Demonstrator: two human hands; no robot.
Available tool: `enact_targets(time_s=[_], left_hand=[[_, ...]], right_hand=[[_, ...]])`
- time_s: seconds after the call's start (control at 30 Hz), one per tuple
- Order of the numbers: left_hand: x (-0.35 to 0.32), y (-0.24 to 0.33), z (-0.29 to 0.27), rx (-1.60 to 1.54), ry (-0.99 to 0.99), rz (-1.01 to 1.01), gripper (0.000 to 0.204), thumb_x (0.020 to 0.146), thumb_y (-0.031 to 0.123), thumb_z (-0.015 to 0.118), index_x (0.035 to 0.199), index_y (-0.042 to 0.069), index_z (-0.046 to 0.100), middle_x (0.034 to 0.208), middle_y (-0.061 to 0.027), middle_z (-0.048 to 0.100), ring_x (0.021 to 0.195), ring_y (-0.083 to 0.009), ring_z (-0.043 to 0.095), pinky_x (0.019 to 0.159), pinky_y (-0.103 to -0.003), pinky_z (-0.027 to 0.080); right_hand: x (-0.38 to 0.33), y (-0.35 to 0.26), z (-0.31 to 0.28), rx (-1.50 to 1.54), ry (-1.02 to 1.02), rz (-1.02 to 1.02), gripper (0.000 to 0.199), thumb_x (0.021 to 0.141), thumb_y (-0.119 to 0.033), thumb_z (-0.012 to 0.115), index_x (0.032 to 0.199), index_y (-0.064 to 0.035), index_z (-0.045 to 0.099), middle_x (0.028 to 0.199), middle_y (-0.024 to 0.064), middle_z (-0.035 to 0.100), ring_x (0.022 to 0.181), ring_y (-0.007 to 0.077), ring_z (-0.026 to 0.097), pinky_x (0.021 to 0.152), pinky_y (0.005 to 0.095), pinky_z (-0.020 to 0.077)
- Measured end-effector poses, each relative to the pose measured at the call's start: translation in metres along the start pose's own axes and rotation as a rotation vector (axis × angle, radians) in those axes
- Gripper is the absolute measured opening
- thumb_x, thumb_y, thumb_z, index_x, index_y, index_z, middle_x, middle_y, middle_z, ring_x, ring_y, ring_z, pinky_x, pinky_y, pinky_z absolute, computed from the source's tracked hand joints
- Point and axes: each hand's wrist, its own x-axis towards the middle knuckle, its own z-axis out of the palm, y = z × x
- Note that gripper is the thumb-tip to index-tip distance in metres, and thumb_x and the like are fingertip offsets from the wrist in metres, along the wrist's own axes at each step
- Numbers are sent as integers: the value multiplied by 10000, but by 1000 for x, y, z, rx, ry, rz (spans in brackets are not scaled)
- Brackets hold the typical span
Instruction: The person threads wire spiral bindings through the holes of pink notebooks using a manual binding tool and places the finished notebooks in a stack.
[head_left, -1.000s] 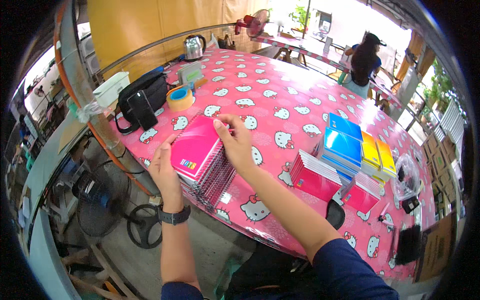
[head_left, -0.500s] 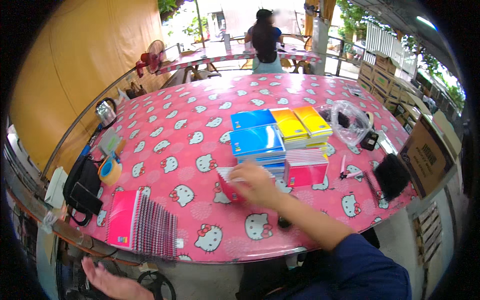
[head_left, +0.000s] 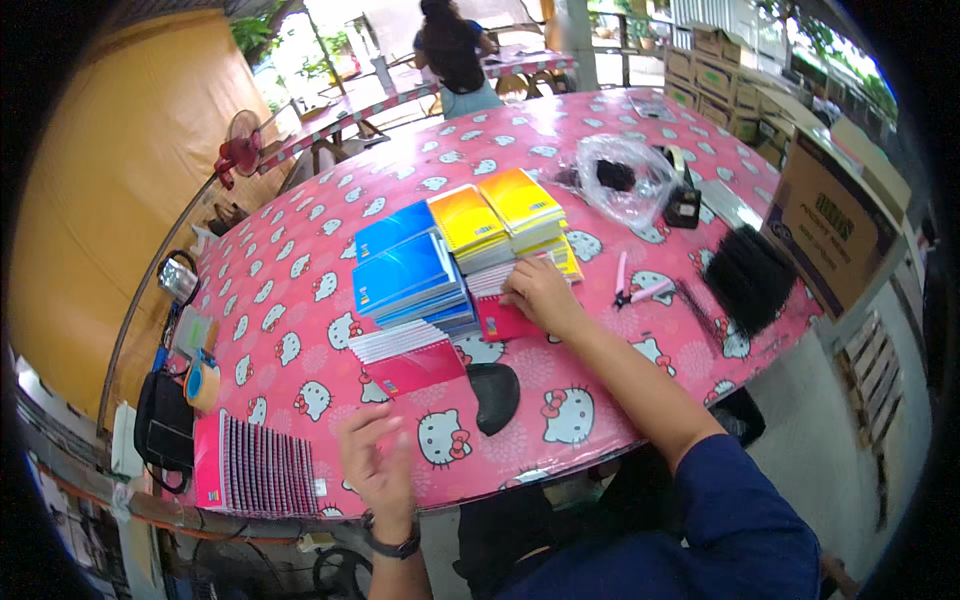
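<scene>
My right hand (head_left: 543, 297) is closed on a row of pink notebooks (head_left: 498, 318), its fingers curled over their top edges. Beside it to the left, another row of pink notebooks (head_left: 412, 368) with white page edges stands in front of stacked blue notebooks (head_left: 402, 277). My left hand (head_left: 378, 462), a dark watch on its wrist, is raised over the table's near edge. It holds nothing, and its slightly blurred fingers are apart. Yellow notebooks (head_left: 522, 200) are stacked behind the right-hand pink row. Spiral-bound pink notebooks (head_left: 255, 468) lie fanned in a row at the near left.
Right of the stacks are pink-handled pliers (head_left: 640, 284), black wire spirals (head_left: 748, 280), a clear plastic bag (head_left: 625, 185) and a cardboard box (head_left: 832, 222). A black curved pad (head_left: 493, 397) lies in front. At left are a tape roll (head_left: 201, 385) and black bag (head_left: 163, 425). Someone (head_left: 455, 55) is at the far table.
My right hand has moved from the left pink row to the right one. My left hand has come up and rightward from below the table edge. The whole view has shifted.
</scene>
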Motion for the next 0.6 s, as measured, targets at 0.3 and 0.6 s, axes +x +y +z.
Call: enact_targets(time_s=[0.3,0.6], left_hand=[[-29,-11,62,-25,-428,-283,514,746,79,715,1199,-1,485,1266,-188,475,1136,-212,484,922,-324,400],[-75,1,80,130,11,-208,254,830,53,615,1076,6,574,993,-117,614,907,-201,567,913,-356,386]], right_hand=[[-53,-116,-98,296,-139,-13,185,678,-95,694,823,-70,582,771,78,570,728,281,560,655,382,466],[-116,-124,-54,504,-195,243,185,734,-128,647,883,-37,586,817,128,568,832,320,571,746,417,462]])
